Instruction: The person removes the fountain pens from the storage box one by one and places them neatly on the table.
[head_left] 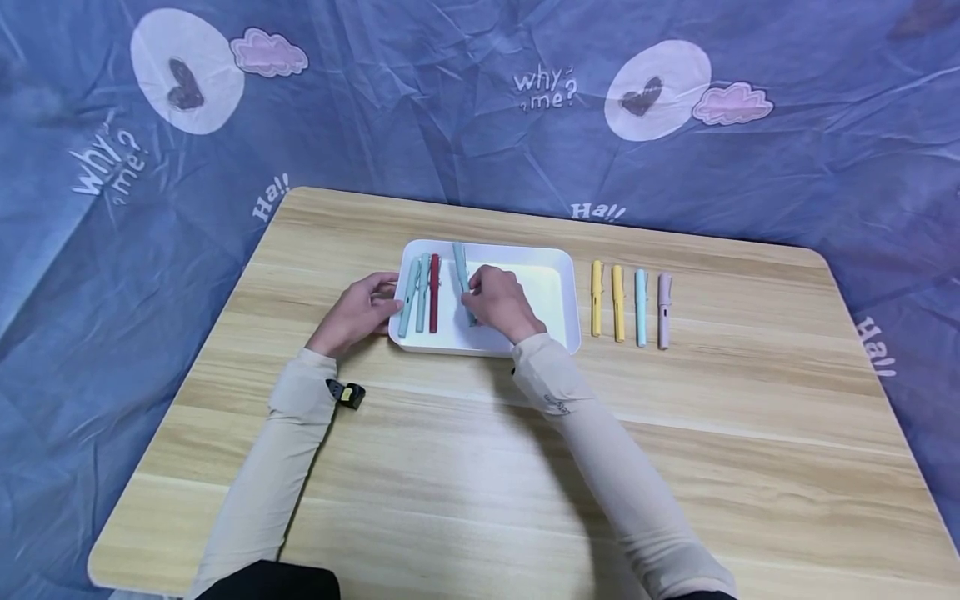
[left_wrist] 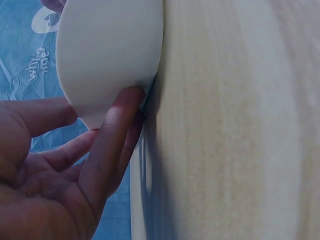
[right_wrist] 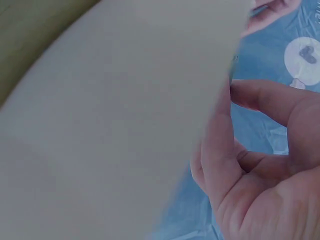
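1. Head view: blue printed cloth (head_left: 450, 117) backs the wooden bench (head_left: 420, 475). The left hand (head_left: 358, 315) holds the white tray (head_left: 547, 287) by its left end, probably to stop it sliding. The right hand (head_left: 501, 302) pinches a teal pen (head_left: 461, 265) over the tray, right of the red pen (head_left: 434, 292); its far end extends beyond the fingers.
2. Left wrist: fingers (left_wrist: 115, 125) clamp the tray's end.
3. Right wrist: thumb and fingertip come together; the tray mostly hides the pen.

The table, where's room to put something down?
Between the sleeves, in front of the tray, and right of the lilac pen, the table is bare. The tray's left half is crowded: four pens, beside the left hand.
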